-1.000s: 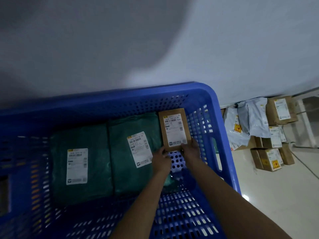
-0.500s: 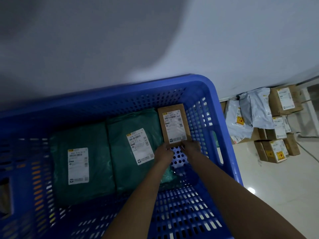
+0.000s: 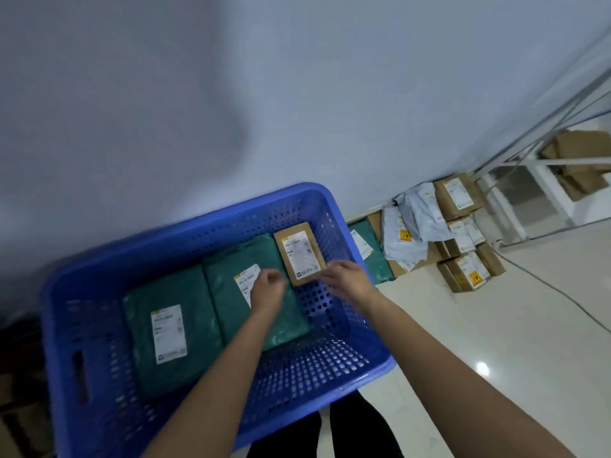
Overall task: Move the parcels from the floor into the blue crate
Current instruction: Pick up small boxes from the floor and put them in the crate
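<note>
The blue crate [image 3: 198, 223] stands against the wall with two green bagged parcels [image 3: 198, 292] [image 3: 228, 285] lying flat inside it. A small brown box [image 3: 299, 252] with a white label lies flat in the crate's far right corner. My left hand [image 3: 269, 290] hovers loosely curled over the middle green parcel and holds nothing. My right hand [image 3: 347, 280] is just in front of the box, its fingertips at the box's near right corner. On the floor to the right lie more parcels: grey bags [image 3: 413, 223], brown boxes [image 3: 454, 193] [image 3: 466, 272] and a green bag [image 3: 373, 259].
A white metal rack [image 3: 515, 200] holding folded cardboard [image 3: 578, 160] stands at the far right. A thin cable [image 3: 562, 292] runs across the pale tiled floor. The grey wall rises right behind the crate. My dark trouser legs [image 3: 330, 431] show below the crate's near edge.
Both hands have let go of the brown box and drawn back from it. The box now lies flat in the crate's far right corner. The camera has pulled back and turned right.
</note>
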`<state>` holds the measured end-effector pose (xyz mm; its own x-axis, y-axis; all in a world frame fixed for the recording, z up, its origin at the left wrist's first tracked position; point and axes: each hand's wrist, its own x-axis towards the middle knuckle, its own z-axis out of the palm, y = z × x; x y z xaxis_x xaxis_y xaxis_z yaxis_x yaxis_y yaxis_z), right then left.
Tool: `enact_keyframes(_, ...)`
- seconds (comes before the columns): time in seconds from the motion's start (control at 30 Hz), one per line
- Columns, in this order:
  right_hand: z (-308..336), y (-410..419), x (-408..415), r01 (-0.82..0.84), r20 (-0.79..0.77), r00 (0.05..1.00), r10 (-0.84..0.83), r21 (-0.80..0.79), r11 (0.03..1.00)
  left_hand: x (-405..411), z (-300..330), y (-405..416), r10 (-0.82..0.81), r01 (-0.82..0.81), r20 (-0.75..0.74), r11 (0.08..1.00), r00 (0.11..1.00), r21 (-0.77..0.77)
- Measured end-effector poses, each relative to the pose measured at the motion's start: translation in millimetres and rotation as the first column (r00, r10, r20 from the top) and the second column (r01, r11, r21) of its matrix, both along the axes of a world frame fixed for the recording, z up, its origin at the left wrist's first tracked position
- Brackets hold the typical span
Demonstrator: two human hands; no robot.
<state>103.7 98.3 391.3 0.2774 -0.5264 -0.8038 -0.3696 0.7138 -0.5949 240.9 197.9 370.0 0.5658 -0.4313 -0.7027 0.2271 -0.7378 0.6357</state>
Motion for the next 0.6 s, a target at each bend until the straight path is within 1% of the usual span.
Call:
enact_keyframes(0.1, 56.9, -8.7, -14.8, 0.042, 0.13, 0.991, -0.036, -0.042, 0.998, -8.4, 37.8, -10.0, -0.001, 0.002, 0.013, 0.998, 1.0, -0.058)
enact_keyframes(0.23, 107.6, -29.6, -58.2, 0.119, 0.188, 0.978, -0.09, -0.147, 0.982, -34.7, 77.3, -25.7, 0.004, -0.007, -0.018, 0.986, 1.0, -0.165)
enact_keyframes(0.37, 121.3, -53.1, -119.3, 0.192, 0.153, 0.974, -0.166, -0.169, 0.967, -72.4, 113.0, -46.1, -0.002, 0.005, 0.012, 0.969, 1.0, -0.247)
enact_keyframes(0.47, 120.8, -70.8, -170.2, 0.197, 0.107, 0.978, -0.181, -0.165, 0.967, -109.2, 132.8, -64.3, -0.024, 0.034, 0.04, 0.957, 0.999, -0.288)
enact_keyframes(0.6, 117.8, -91.4, -241.4, 0.203, 0.098, 0.977, -0.191, -0.139, 0.969, -179.0, 146.4, -95.5, -0.071, 0.092, 0.078, 0.946, 0.994, -0.312)
